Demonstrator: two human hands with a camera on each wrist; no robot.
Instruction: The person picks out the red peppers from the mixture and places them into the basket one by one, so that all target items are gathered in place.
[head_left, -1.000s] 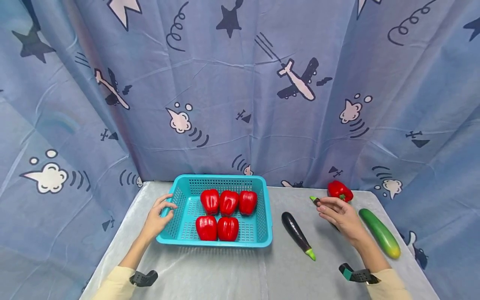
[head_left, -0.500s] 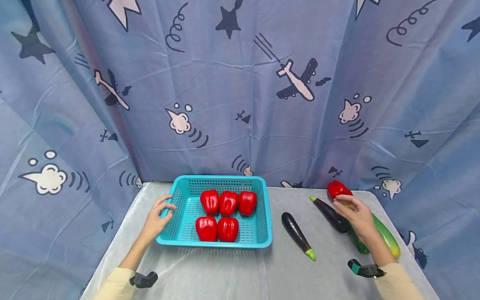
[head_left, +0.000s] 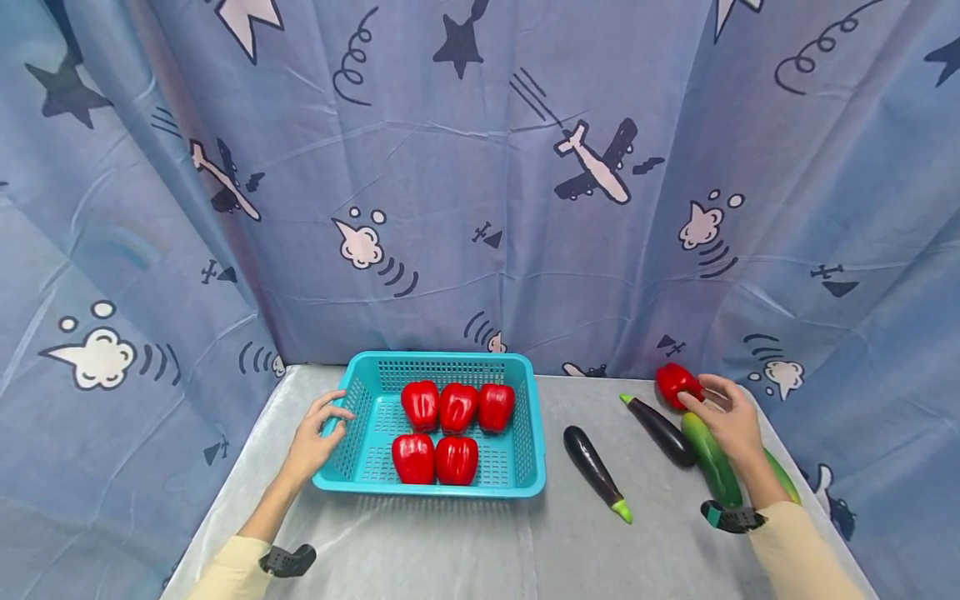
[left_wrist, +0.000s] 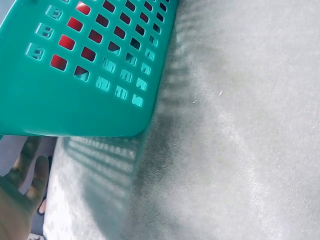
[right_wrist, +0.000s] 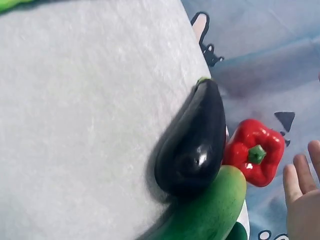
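My left hand [head_left: 315,437] stays at the left rim of a blue plastic basket [head_left: 427,490], fingers loosely bent at the edge; the left wrist view shows its fingers [left_wrist: 37,180] beside the basket's end wall. Inside the basket lie several red bell peppers [head_left: 457,406]. At the back right, my right hand [head_left: 733,421] reaches beside a lone red bell pepper [head_left: 670,385], which overlaps its fingertips in the head view. In the right wrist view, the fingers [right_wrist: 304,175] are spread and apart from the pepper, whose green stem faces the camera.
Just left of the right hand lie an eggplant [head_left: 660,432] and a green cucumber [head_left: 712,467]. A second cucumber [head_left: 783,479] is partly hidden behind the right forearm. Another eggplant [head_left: 595,468] lies right of the basket. A patterned curtain [head_left: 450,208] hangs behind the table [head_left: 420,550].
My right hand has moved right from over the far eggplant to the lone bell pepper, uncovering the eggplant and the nearer cucumber. The left hand and basket have stayed put.
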